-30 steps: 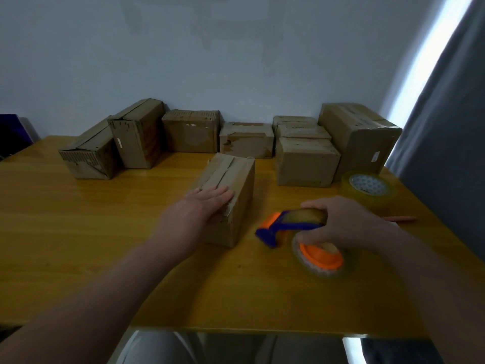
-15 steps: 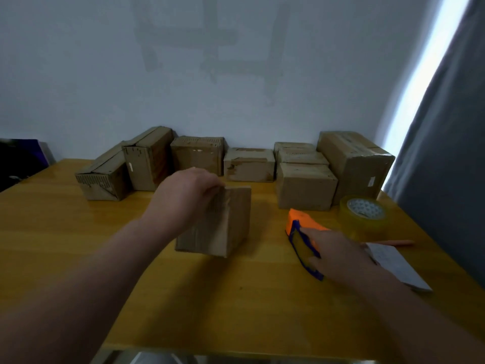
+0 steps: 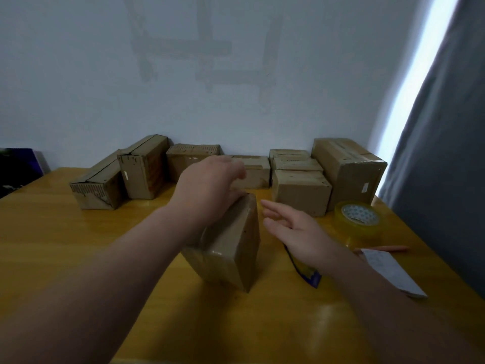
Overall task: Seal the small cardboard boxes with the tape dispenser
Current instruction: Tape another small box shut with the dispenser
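Glossy wooden table [image 3: 78, 245], creased cardboard box [image 3: 231, 248], perhaps taped.

your right hand [image 3: 296, 232] hides most of the tape dispenser [image 3: 311, 276]; your left hand [image 3: 210, 187] covers the far top of the box [image 3: 228, 254]

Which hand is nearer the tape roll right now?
Right. The right hand hovers open just left of the tape roll; the left hand is farther left, gripping the box.
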`<state>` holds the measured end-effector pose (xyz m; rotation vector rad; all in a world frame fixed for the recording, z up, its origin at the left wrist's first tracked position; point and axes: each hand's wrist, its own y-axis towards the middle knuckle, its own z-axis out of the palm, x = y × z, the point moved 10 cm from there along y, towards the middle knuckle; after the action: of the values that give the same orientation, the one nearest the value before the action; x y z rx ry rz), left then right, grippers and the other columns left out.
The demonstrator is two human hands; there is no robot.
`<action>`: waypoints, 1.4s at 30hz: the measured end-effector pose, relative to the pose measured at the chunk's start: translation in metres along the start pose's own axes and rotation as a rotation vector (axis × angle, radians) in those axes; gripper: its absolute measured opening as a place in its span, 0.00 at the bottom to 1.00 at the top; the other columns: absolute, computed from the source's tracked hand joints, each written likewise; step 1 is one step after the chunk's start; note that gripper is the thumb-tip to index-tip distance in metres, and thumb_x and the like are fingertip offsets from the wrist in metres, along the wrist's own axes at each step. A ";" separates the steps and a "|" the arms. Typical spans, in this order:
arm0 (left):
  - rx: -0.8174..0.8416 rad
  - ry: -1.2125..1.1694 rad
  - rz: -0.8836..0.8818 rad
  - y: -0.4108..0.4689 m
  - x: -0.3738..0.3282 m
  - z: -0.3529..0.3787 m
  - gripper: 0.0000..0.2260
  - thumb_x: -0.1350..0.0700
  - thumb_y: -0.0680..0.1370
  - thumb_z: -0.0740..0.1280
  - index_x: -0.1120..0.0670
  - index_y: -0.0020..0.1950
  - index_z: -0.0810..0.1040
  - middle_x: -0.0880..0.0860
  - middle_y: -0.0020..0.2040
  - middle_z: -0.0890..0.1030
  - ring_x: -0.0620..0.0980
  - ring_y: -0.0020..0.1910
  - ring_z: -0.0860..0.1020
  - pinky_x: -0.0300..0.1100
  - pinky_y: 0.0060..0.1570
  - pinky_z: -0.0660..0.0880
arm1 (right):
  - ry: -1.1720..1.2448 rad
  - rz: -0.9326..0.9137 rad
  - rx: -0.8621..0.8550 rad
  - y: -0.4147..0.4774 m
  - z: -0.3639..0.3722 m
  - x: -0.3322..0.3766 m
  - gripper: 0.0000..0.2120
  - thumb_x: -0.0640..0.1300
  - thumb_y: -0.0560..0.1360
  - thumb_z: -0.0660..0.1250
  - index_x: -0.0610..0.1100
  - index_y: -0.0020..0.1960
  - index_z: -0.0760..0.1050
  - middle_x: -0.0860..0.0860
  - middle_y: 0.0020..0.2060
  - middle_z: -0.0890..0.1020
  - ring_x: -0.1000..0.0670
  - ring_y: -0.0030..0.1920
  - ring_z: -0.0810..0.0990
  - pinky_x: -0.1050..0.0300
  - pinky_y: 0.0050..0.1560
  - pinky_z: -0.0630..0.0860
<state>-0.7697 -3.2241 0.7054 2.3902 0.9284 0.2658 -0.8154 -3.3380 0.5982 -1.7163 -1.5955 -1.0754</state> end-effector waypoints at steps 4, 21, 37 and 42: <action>-0.043 0.036 -0.019 -0.012 0.001 0.006 0.09 0.48 0.73 0.70 0.48 0.49 0.75 0.45 0.45 0.74 0.44 0.42 0.72 0.35 0.37 0.71 | 0.111 0.051 0.025 0.003 0.011 -0.008 0.22 0.49 0.81 0.60 0.55 0.74 0.63 0.59 0.61 0.75 0.59 0.62 0.72 0.69 0.52 0.68; 0.094 -0.367 0.067 -0.049 0.016 0.038 0.24 0.38 0.70 0.61 0.47 0.62 0.77 0.42 0.59 0.77 0.37 0.54 0.68 0.33 0.50 0.65 | 0.078 0.121 -0.236 0.020 -0.020 -0.012 0.17 0.47 0.77 0.67 0.50 0.65 0.73 0.54 0.55 0.78 0.55 0.55 0.76 0.58 0.52 0.75; -0.023 -0.514 0.108 -0.060 0.025 0.043 0.16 0.44 0.69 0.61 0.50 0.51 0.80 0.45 0.51 0.80 0.45 0.52 0.73 0.42 0.55 0.63 | 0.218 0.177 -0.165 0.038 0.009 -0.017 0.18 0.53 0.75 0.68 0.37 0.44 0.82 0.43 0.42 0.84 0.45 0.45 0.83 0.48 0.50 0.79; -0.031 -0.512 0.101 -0.059 0.025 0.045 0.16 0.44 0.69 0.62 0.50 0.51 0.80 0.45 0.51 0.80 0.47 0.51 0.73 0.43 0.55 0.63 | 0.059 0.099 -0.212 0.044 -0.001 -0.011 0.21 0.55 0.75 0.67 0.36 0.40 0.82 0.40 0.39 0.83 0.43 0.43 0.81 0.46 0.45 0.79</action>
<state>-0.7678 -3.1905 0.6343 2.3107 0.5597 -0.2838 -0.7723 -3.3511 0.5946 -1.8605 -1.3865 -1.2708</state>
